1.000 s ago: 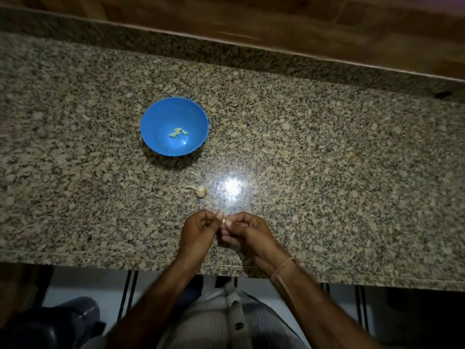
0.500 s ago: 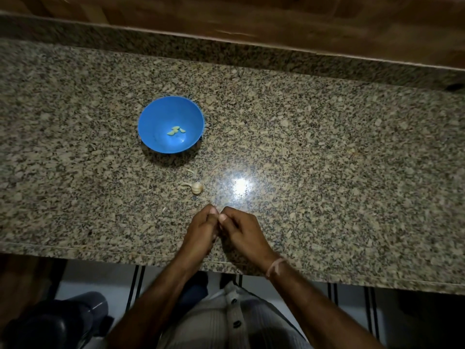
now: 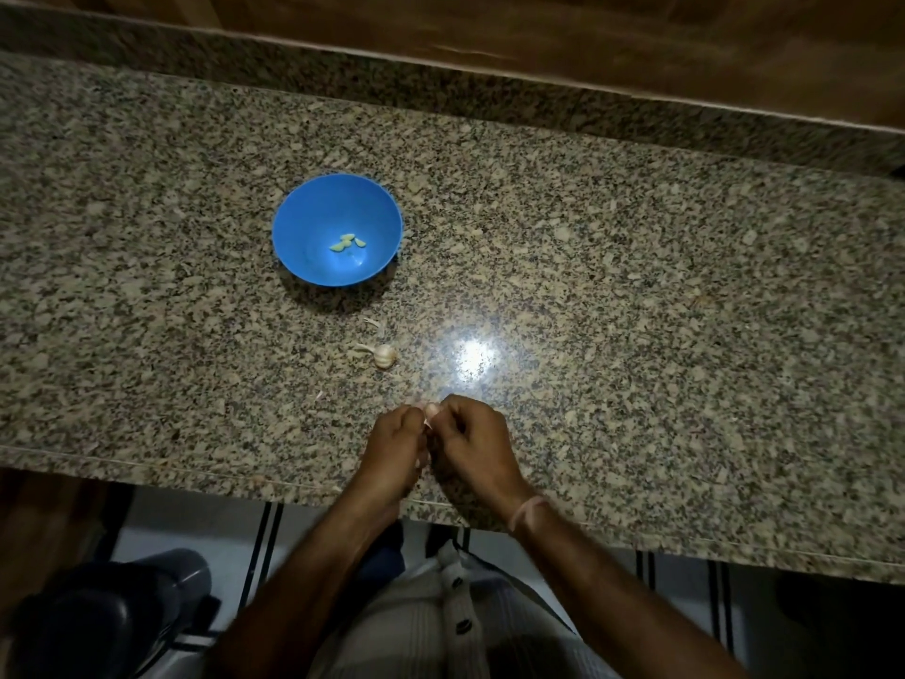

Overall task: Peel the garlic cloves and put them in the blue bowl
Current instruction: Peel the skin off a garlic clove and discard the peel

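L hand (image 3: 396,443): over the counter's near edge, fingers curled in, tips pinching a small pale piece against the R hand's tips.
R hand (image 3: 472,443): just beside the L hand, touching it at the fingertips; fingers curled, thumb and forefinger nipping the same piece.
Garlic clove (image 3: 427,423): the pale piece betw. the 2 hands; only a sliver shows, rest hidden by fingers. Can't tell how much skin is on it.
Blue bowl (image 3: 303,227): upright on the counter, well beyond the hands and to their left.
Peeled cloves (image 3: 346,242): approx. 3 small yellowish pieces, bunched at the bowl's bottom.
Garlic bulb (image 3: 384,356): small, w/ a thin stalk pointing left; lies on the counter betw. the bowl and the hands, apart from both.
Skin scrap (image 3: 372,322): thin pale strip on the counter, betw. the bulb and the bowl.
Counter (image 3: 636,311): speckled granite, spans the whole view.
Glare (image 3: 472,357): bright light spot on the counter, right of the bulb.
Backsplash (image 3: 440,85): granite strip along the counter's far side, wood (image 3: 636,41) above it.
Wristband (image 3: 526,512): thin pale band on the R wrist.
Shirt (image 3: 440,624): striped, buttoned, at the bottom of the view.
Dark object (image 3: 112,615): bottom left, below counter level; too dim to id.
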A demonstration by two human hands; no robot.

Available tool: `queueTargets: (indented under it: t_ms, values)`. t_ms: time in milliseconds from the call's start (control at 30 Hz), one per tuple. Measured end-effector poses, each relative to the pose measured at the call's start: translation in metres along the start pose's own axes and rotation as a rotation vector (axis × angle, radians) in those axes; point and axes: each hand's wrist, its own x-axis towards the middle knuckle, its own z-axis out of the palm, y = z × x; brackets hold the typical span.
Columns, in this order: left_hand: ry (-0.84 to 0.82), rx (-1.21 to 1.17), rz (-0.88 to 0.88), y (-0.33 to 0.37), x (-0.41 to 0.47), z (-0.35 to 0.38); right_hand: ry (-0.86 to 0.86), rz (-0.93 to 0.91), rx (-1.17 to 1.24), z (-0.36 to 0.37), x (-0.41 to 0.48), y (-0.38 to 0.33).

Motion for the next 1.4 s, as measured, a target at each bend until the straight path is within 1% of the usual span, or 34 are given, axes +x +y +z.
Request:
queueTargets:
  t_ms: [33,67,100,133,200,233,267,333,400,467,500,567,633,667,700,733,767,800,833,867,900,933,1000,1033,1067,1100,1167,1200,1233,1267,1300,1333,1367,1400]
  values:
    - [-0.037,-0.096,-0.106,0.004,0.000,0.001,0.058,-0.067,-0.043,0.001,-0.001,0.000]
    - [-0.047,-0.140,-0.154,0.006,0.000,0.002,0.078,-0.115,-0.078,0.002,0.000,0.001]
    - [-0.032,-0.098,-0.126,0.005,0.000,0.003,0.079,-0.144,-0.120,0.002,0.001,0.001]
    - [0.021,0.045,-0.018,0.003,0.000,0.004,0.074,-0.160,-0.169,0.001,0.003,0.002]
    - [0.141,0.408,0.250,-0.007,0.002,0.004,0.070,-0.130,-0.230,0.002,0.006,0.000]
    - [0.170,0.490,0.332,-0.011,0.002,0.003,0.066,-0.085,-0.227,0.003,0.007,-0.001]
    - [0.179,0.536,0.389,-0.014,0.002,0.002,0.057,-0.037,-0.202,0.003,0.008,-0.002]
    - [0.201,0.628,0.432,-0.018,0.002,-0.001,0.036,0.043,-0.162,0.003,0.010,-0.004]
    - [0.212,0.678,0.440,-0.019,0.000,-0.001,0.045,0.049,-0.203,0.005,0.008,-0.008]
    - [0.205,0.579,0.387,-0.018,-0.004,0.003,0.093,-0.033,-0.265,0.007,0.005,-0.009]
    - [0.195,0.482,0.341,-0.014,-0.006,0.004,0.115,-0.096,-0.275,0.008,0.002,-0.008]
    - [0.117,0.244,0.169,-0.006,-0.005,0.004,0.129,-0.241,-0.280,0.008,-0.002,-0.004]
    - [-0.012,-0.052,-0.094,0.002,-0.004,0.004,0.139,-0.374,-0.360,0.003,-0.001,-0.001]
    - [-0.061,-0.143,-0.179,0.006,-0.004,0.003,0.137,-0.416,-0.405,0.000,0.000,-0.001]
    - [-0.068,-0.139,-0.164,0.007,-0.004,0.003,0.133,-0.417,-0.426,-0.001,0.000,-0.004]
    - [-0.030,-0.002,-0.047,0.005,-0.005,0.003,0.130,-0.366,-0.404,-0.001,0.001,-0.007]
    - [0.046,0.228,0.148,0.000,-0.004,0.002,0.112,-0.271,-0.342,0.000,0.003,-0.011]
    - [0.139,0.478,0.356,-0.009,-0.001,-0.001,0.078,-0.131,-0.225,0.000,0.006,-0.013]
    - [0.203,0.650,0.495,-0.013,0.001,-0.003,0.033,0.023,-0.068,-0.002,0.009,-0.017]
    - [0.234,0.724,0.541,-0.015,0.002,-0.004,0.002,0.143,0.040,-0.002,0.011,-0.019]
    - [0.247,0.711,0.515,-0.014,0.003,-0.005,-0.010,0.154,0.055,-0.003,0.010,-0.021]
    - [0.219,0.588,0.429,-0.014,0.005,-0.004,0.007,0.055,-0.059,-0.003,0.010,-0.020]
    - [0.052,0.042,0.092,-0.008,0.007,-0.002,0.068,-0.213,-0.357,-0.002,0.007,-0.015]
    - [-0.009,-0.124,-0.068,-0.001,0.005,-0.002,0.084,-0.294,-0.443,-0.002,0.007,-0.010]
    - [-0.032,-0.147,-0.111,0.004,0.002,-0.002,0.089,-0.313,-0.443,-0.001,0.008,-0.009]
    - [-0.023,-0.008,-0.020,0.006,0.001,-0.003,0.083,-0.264,-0.368,-0.001,0.009,-0.008]
    - [0.129,0.563,0.400,-0.004,0.001,-0.006,0.039,-0.002,-0.048,-0.003,0.012,-0.010]
    - [0.197,0.738,0.553,-0.011,0.003,-0.009,0.012,0.152,0.124,-0.004,0.013,-0.013]
    - [0.234,0.812,0.645,-0.013,0.003,-0.012,-0.018,0.300,0.286,-0.002,0.012,-0.015]
    - [0.260,0.823,0.704,-0.016,0.006,-0.014,-0.047,0.401,0.404,0.000,0.010,-0.017]
    - [0.269,0.806,0.729,-0.017,0.007,-0.015,-0.060,0.453,0.487,0.002,0.009,-0.019]
    - [0.255,0.762,0.723,-0.016,0.007,-0.014,-0.048,0.422,0.456,0.002,0.008,-0.019]
    - [0.233,0.672,0.663,-0.014,0.006,-0.011,-0.024,0.307,0.309,0.002,0.006,-0.016]
    - [0.195,0.528,0.535,-0.012,0.007,-0.008,0.014,0.138,0.061,0.001,0.004,-0.011]
